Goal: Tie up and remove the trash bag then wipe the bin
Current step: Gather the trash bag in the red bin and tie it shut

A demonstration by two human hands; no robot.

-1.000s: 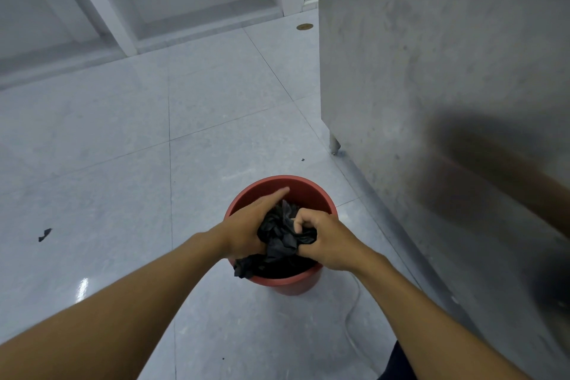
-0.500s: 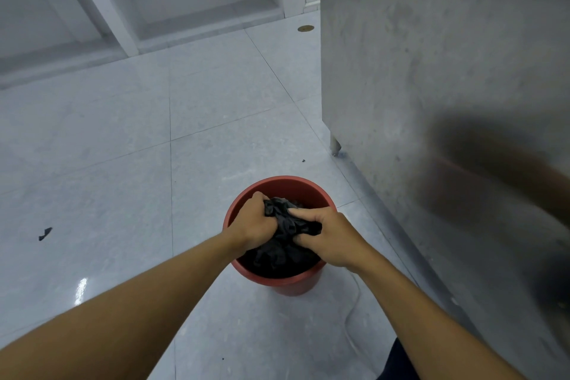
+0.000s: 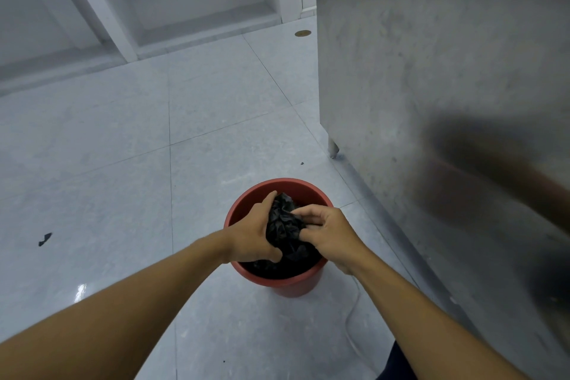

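A: Trash bag (image 3: 285,227), appearance?

B: Black, thin, heavily crumpled. The top is gathered into a bunch that rises above the rim. The rest sits inside the red bin (image 3: 277,284), a round plastic one standing upright on the grey tiled floor (image 3: 123,163).

A: Hands?

B: Left hand (image 3: 251,236) is wrapped round the bunch from the left, fingers curled into it. Right hand (image 3: 331,233) pinches the bunch from the right between thumb and fingers. Both cover part of the bag.

A: Counts?

B: One bag, one bin, two hands.

A: Surroundings?

B: A steel cabinet (image 3: 431,71) stands near the bin's right side, with one short leg (image 3: 333,149) showing. A thin white cord (image 3: 350,327) lies on the floor near the bin's base, cabinet side. One black scrap (image 3: 45,238) lies well apart to the left, and there is one brass-coloured floor disc (image 3: 302,33) at the far cabinet corner.
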